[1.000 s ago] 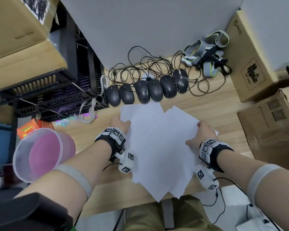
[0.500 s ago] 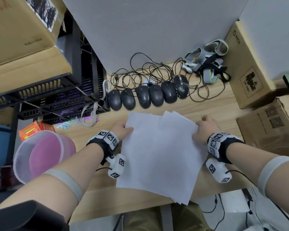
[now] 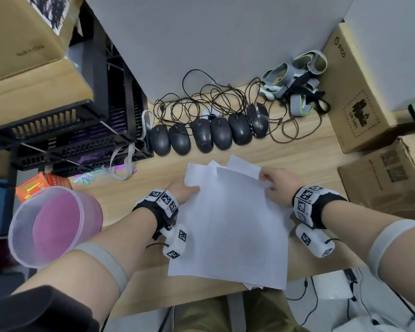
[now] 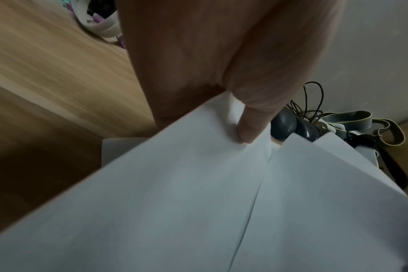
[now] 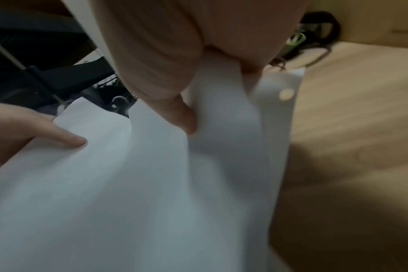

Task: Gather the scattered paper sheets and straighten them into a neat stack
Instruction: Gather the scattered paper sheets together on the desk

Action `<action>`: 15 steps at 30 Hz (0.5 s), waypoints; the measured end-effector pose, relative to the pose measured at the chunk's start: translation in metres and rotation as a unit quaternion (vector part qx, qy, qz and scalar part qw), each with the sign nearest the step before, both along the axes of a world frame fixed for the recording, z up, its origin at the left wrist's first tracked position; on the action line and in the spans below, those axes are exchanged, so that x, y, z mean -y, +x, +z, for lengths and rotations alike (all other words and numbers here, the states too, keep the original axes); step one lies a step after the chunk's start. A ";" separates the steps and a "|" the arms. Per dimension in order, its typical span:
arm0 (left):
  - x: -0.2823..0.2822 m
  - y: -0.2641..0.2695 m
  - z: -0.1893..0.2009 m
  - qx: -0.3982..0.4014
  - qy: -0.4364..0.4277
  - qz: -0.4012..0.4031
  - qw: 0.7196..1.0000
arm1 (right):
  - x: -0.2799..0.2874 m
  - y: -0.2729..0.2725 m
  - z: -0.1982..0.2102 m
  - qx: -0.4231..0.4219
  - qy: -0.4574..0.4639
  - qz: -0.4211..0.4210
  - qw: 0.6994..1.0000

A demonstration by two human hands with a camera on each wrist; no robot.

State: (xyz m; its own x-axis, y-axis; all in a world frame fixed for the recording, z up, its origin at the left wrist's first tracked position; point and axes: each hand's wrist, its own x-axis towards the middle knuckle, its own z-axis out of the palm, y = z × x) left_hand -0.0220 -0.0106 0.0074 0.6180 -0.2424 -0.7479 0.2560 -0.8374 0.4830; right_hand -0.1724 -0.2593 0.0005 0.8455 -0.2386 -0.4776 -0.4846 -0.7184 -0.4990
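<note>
Several white paper sheets point(image 3: 230, 224) lie overlapped in a loose pile on the wooden desk point(image 3: 304, 159), their top corners fanned out and the near edge hanging past the desk front. My left hand point(image 3: 185, 189) pinches the pile's upper left edge, thumb on top of the paper sheets point(image 4: 198, 184). My right hand point(image 3: 277, 185) pinches the upper right edge, thumb pressed onto the paper sheets point(image 5: 128, 184) with a fold bunched between thumb and fingers. One sheet on the right has a punched hole point(image 5: 286, 94). The fingers under the paper are hidden.
Several black computer mice point(image 3: 201, 136) with tangled cables lie just behind the pile. A pink plastic bucket point(image 3: 53, 226) stands at the left, black crates point(image 3: 65, 140) behind it. Cardboard boxes point(image 3: 359, 104) line the right side; grey straps point(image 3: 297, 85) lie at the back.
Both hands have drawn the spread sheets together into a narrower, more upright pile, and the hands have moved closer to each other at its top edge.
</note>
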 end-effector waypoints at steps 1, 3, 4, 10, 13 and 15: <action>-0.002 0.000 0.002 -0.007 -0.008 0.004 1.000 | 0.001 0.003 0.005 0.005 0.020 0.019 1.000; -0.005 0.001 0.004 -0.022 -0.022 0.012 0.999 | 0.000 0.013 0.014 0.003 0.043 0.046 0.998; -0.006 0.001 0.004 -0.032 -0.031 0.019 0.999 | -0.002 0.019 0.017 0.002 0.053 0.055 0.997; -0.010 0.001 0.006 0.018 -0.063 0.004 0.998 | -0.020 0.045 0.030 -0.005 0.122 0.053 0.991; -0.013 0.004 0.007 0.032 -0.058 0.005 0.998 | -0.023 0.050 0.032 0.014 0.132 0.045 0.990; -0.017 0.006 0.010 0.025 -0.048 0.004 0.999 | -0.019 0.053 0.034 0.021 0.134 0.021 0.991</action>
State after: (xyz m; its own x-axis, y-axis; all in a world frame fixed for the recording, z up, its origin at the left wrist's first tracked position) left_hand -0.0158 0.0063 0.0172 0.6569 -0.3058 -0.6892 0.2360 -0.7848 0.5731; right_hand -0.1194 -0.2405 0.0344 0.8727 -0.0723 -0.4829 -0.4317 -0.5763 -0.6938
